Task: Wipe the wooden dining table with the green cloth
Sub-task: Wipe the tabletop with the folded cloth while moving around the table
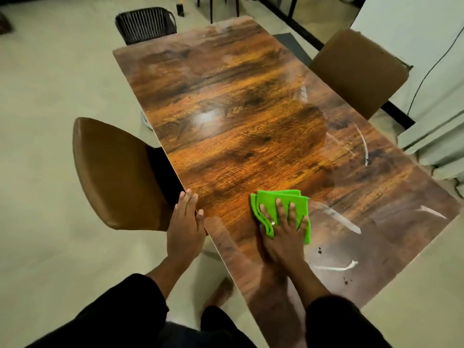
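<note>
The wooden dining table (241, 116) runs away from me, glossy with dark and orange grain. A folded green cloth (270, 199) lies on its near part. My right hand (283, 229) presses flat on the cloth, fingers spread. My left hand (185, 222) rests on the table's left edge, fingers together, holding nothing. White streaks (339, 218) and small dark spots (320, 251) mark the surface to the right of the cloth.
A brown chair (110, 172) stands at the table's left side, another brown chair (356, 71) at the right, and a dark slatted chair (145, 23) at the far end. Pale curtain fabric (437, 136) hangs at the right. My bare foot (221, 292) shows below the table edge.
</note>
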